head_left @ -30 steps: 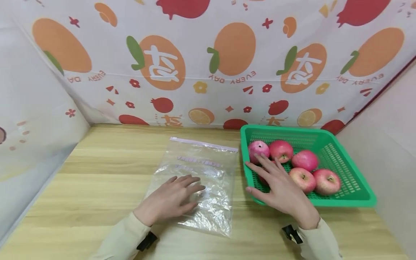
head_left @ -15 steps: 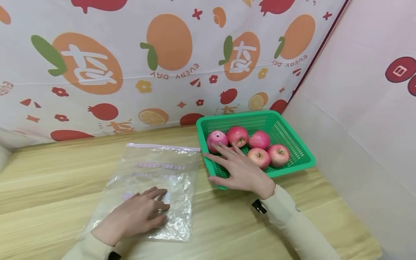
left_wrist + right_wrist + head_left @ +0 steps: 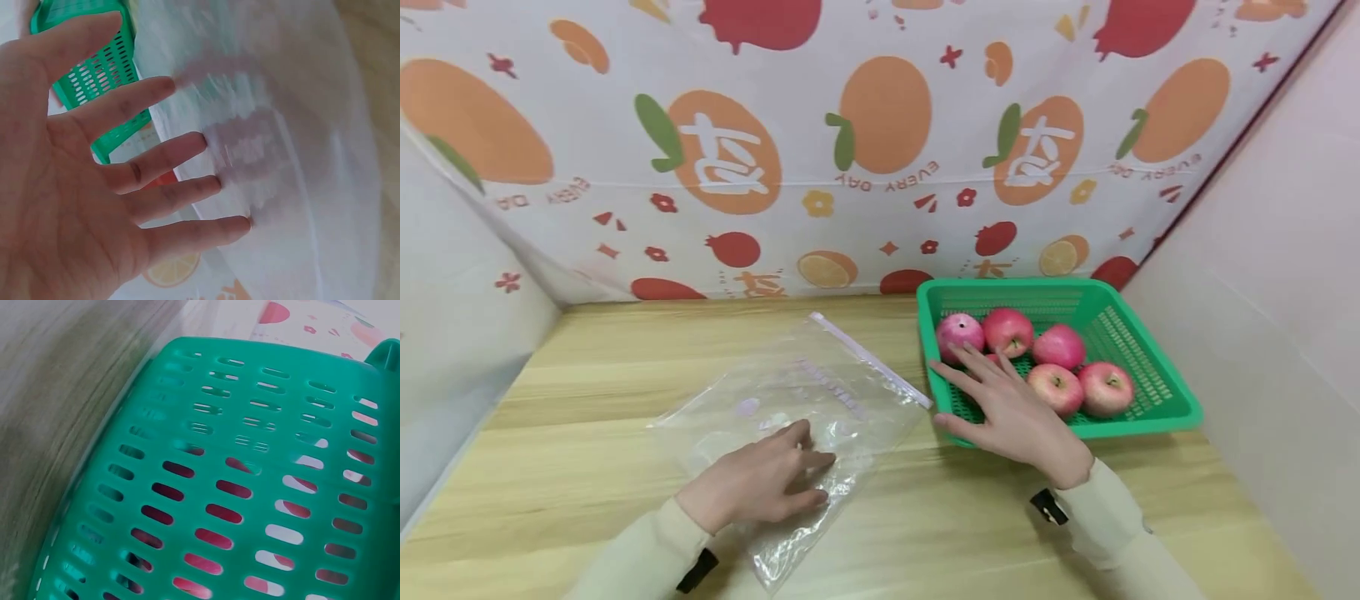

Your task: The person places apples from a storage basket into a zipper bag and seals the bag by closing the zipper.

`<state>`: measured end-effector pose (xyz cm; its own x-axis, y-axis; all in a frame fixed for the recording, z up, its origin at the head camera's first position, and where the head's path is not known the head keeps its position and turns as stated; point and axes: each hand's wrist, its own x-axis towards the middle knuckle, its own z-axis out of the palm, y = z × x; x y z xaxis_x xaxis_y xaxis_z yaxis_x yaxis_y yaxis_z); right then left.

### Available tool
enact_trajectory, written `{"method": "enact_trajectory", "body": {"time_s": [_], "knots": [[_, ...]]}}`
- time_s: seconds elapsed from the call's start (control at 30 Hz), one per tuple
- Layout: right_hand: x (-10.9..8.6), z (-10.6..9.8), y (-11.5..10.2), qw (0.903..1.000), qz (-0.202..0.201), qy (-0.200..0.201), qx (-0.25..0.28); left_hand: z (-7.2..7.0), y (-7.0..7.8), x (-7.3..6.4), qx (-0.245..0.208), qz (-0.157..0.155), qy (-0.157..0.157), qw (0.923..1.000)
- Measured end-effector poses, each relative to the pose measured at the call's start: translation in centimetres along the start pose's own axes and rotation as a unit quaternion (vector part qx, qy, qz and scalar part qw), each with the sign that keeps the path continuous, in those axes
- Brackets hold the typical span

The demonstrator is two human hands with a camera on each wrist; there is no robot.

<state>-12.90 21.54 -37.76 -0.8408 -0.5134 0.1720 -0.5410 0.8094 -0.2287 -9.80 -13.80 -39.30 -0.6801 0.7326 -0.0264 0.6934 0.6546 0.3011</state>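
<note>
A clear plastic zip bag [image 3: 865,425] with a lilac slider strip [image 3: 874,360] lies flat and slanted on the table. My left hand [image 3: 760,479] rests on it, fingers spread; in the left wrist view the fingertips [image 3: 234,230] touch the film. To the right, my right hand [image 3: 1011,417] reaches over the left rim of a green plastic basket [image 3: 1150,429], its fingers straight and spread near the apples. Several red apples [image 3: 1107,389] lie in the basket, one partly hidden under that hand. Through the basket's slotted wall [image 3: 250,351], the right wrist view shows red fruit.
The wood-grain table [image 3: 572,433] meets a fruit-print cloth wall [image 3: 820,242] behind the basket and bag. Pale cloth walls [image 3: 1240,317] enclose the right and left sides. The bag's strip ends close to the basket's left side.
The bag has turned clockwise under my left hand, its strip now slanting down toward the basket. My right hand stays at the basket rim. The head view swung right, then back left.
</note>
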Motion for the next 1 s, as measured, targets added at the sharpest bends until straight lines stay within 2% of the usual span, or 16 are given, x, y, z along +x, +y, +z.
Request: {"method": "enact_trajectory", "body": {"time_s": [0.1, 0.23, 0.47, 0.6, 0.7, 0.83, 1.0], "knots": [[-0.6, -0.2, 0.1, 0.9999, 0.007, 0.009, 0.004, -0.1, 0.3, 0.3, -0.002, -0.003, -0.011, 0.9999], [-0.5, -0.2, 0.0, 0.9999, 0.007, 0.01, 0.008, -0.3, 0.5, 0.0, 0.009, -0.008, -0.01, 0.9999], [-0.5, -0.3, -0.1, 0.9999, 0.005, 0.005, 0.009, -0.5, 0.6, -0.5, -0.015, -0.027, -0.025, 0.9992], [-0.6, -0.3, -0.1, 0.9999, -0.001, 0.007, 0.009, -0.7, 0.6, -0.6, 0.0, -0.025, -0.026, 0.9994], [-0.7, -0.3, -0.1, 0.9999, 0.0, 0.008, 0.01, -0.9, 0.8, -0.4, 0.026, -0.014, -0.021, 0.9994], [-1.0, -0.1, -0.1, 0.9998, 0.006, 0.01, 0.014, -0.5, 1.5, 0.3, 0.036, 0.002, -0.028, 0.999], [-0.8, 0.0, -0.2, 0.9998, 0.002, 0.015, 0.013, -0.1, 2.3, 0.8, 0.018, -0.02, -0.054, 0.9982]]}}
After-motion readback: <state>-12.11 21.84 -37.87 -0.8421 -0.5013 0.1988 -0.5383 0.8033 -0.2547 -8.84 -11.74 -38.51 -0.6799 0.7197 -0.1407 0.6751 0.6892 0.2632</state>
